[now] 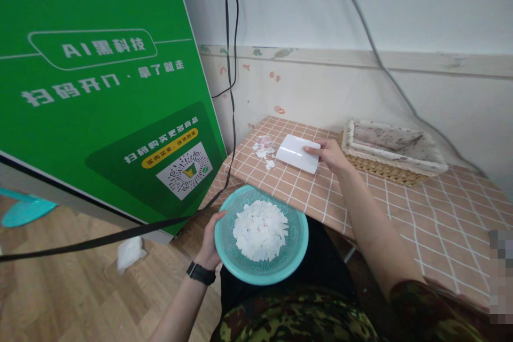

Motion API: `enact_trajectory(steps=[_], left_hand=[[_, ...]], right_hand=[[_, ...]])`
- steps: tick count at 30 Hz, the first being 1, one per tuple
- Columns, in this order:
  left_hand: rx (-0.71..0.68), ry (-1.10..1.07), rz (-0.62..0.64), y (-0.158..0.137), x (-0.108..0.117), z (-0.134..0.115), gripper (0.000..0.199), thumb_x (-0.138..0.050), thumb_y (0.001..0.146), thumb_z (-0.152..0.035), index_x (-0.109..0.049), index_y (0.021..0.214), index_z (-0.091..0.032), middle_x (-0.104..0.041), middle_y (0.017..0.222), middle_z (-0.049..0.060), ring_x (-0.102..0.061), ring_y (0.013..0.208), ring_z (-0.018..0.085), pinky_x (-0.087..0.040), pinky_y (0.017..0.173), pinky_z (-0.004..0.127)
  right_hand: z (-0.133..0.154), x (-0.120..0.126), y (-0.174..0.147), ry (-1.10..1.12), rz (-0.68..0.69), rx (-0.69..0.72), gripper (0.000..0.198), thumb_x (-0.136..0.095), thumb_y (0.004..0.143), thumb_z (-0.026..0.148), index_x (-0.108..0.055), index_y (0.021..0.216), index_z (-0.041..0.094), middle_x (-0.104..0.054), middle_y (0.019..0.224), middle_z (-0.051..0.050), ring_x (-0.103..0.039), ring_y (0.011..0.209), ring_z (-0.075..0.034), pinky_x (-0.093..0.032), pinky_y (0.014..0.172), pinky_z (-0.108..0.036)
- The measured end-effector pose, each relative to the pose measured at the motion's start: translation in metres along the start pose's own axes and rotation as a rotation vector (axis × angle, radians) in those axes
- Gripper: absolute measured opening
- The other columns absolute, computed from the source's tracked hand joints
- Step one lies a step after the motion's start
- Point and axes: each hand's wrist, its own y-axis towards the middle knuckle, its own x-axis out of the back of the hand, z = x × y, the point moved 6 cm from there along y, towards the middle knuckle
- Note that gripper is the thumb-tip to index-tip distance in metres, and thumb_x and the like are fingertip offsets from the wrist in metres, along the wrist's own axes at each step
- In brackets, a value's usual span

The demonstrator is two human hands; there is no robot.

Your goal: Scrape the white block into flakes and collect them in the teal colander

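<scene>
At the checked surface (306, 197)'s edge, the left hand (210, 240) grips a teal colander (262, 279) of scraps (260, 231), apparently paper, that tilting could spill, while the right hand (329, 154) holds a curved white sheet (294, 154) beside loose pieces (262, 146) a hasty sweep could scatter.

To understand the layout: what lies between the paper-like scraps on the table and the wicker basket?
In the head view, a curved white sheet and the right hand holding it.

soft glare on white sheet (294, 155)
</scene>
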Motion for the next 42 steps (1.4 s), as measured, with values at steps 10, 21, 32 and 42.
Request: enact_trajectory(steps=[10,21,32,42], left_hand=[[0.012,-0.008,-0.004,-0.001,-0.002,-0.001,0.019,-0.059,0.077,-0.024,-0.067,0.086,-0.009,-0.073,0.078,0.010,-0.068,0.074,0.024,-0.054,0.070,0.034],[0.001,0.008,0.006,-0.001,-0.001,0.000,0.017,-0.058,0.077,-0.024,-0.067,0.082,-0.010,-0.073,0.074,0.010,-0.068,0.071,0.024,-0.054,0.069,0.034],[0.009,-0.007,-0.007,-0.001,-0.001,0.001,0.020,-0.058,0.077,-0.025,-0.067,0.087,-0.009,-0.073,0.080,0.011,-0.068,0.075,0.025,-0.054,0.071,0.036],[0.025,0.006,0.032,0.000,0.001,0.002,0.022,-0.058,0.078,-0.028,-0.067,0.085,-0.009,-0.073,0.076,0.010,-0.068,0.075,0.024,-0.054,0.071,0.035]], right_hand=[[-0.002,-0.008,-0.003,-0.064,0.141,-0.016,0.040,-0.073,0.059,0.044,-0.069,0.081,0.010,-0.063,0.065,-0.005,-0.051,0.053,-0.013,-0.035,0.045,-0.024],[-0.004,-0.013,-0.003,-0.042,0.125,-0.059,0.042,-0.074,0.057,0.044,-0.068,0.080,0.010,-0.061,0.060,-0.003,-0.049,0.050,-0.011,-0.036,0.043,-0.023],[-0.003,-0.015,-0.004,-0.012,0.141,-0.061,0.043,-0.075,0.056,0.046,-0.068,0.077,0.010,-0.064,0.065,-0.007,-0.053,0.053,-0.013,-0.038,0.044,-0.024],[0.007,-0.041,-0.008,-0.028,0.150,0.023,0.040,-0.069,0.063,0.050,-0.066,0.076,0.012,-0.058,0.063,-0.002,-0.046,0.053,-0.010,-0.033,0.046,-0.022]])
